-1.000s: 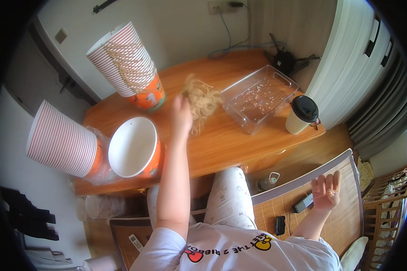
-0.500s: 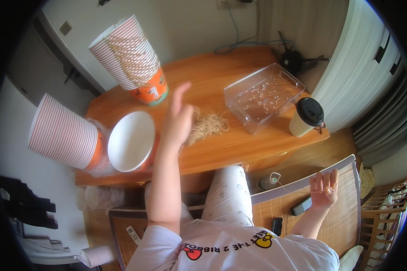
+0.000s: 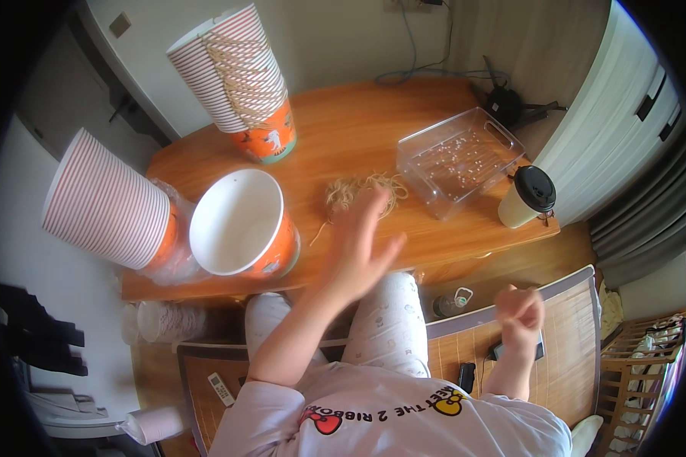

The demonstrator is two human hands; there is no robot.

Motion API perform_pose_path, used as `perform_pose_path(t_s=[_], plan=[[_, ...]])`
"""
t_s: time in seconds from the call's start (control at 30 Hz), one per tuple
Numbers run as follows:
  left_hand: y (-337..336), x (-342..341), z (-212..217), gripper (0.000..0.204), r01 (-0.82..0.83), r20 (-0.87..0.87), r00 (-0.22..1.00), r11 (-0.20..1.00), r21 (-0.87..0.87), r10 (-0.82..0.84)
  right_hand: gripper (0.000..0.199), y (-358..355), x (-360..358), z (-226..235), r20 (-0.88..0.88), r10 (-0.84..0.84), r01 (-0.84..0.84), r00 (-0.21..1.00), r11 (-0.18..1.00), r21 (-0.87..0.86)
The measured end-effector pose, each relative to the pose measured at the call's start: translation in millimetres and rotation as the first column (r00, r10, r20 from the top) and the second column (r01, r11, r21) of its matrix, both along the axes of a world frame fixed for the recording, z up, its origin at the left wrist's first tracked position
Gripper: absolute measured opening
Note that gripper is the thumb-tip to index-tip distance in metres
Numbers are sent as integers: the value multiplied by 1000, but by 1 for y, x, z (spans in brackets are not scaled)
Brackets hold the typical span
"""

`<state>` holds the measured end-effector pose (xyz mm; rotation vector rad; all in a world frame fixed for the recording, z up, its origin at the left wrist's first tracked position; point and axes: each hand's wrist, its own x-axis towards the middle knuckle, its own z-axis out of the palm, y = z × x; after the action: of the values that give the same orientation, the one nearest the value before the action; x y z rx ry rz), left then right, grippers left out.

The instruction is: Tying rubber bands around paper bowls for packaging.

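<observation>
My left hand (image 3: 358, 247) hovers over the near part of a low wooden table (image 3: 358, 129), fingers spread and holding nothing. Just beyond its fingertips a loose tangle of beige strings (image 3: 366, 189) lies on the tabletop. To the left of the hand an orange paper bucket (image 3: 240, 221) with a white inside stands tilted toward me. My right hand (image 3: 520, 314) is off the table, above the woven floor mat (image 3: 564, 365), its fingers curled in with nothing visible in them.
One stack of striped buckets (image 3: 107, 202) lies on its side at the table's left; another stack (image 3: 236, 72), draped with strings, stands at the back. A clear plastic box (image 3: 461, 156) and a black-lidded cup (image 3: 530, 198) are on the right. A small bottle (image 3: 450, 301) and a remote (image 3: 221, 388) lie on the floor.
My left hand has drawn back toward me from the middle of the table, and the string tangle now lies on the wood. My right hand's fingers have curled in.
</observation>
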<state>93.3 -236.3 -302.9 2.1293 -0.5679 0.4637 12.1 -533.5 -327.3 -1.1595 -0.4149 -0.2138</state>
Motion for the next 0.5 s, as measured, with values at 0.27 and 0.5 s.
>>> perform_pose_path(t_s=[0.27,0.5], plan=[[-6,-94,-58,93,215,-212,524,369,-904,-825,26,118,3,0,475,-49,281,879,857,-431],[60,-128,-91,44,-89,-308,537,310,-946,-785,28,184,0,-15,14,187,-188,982,981,37]])
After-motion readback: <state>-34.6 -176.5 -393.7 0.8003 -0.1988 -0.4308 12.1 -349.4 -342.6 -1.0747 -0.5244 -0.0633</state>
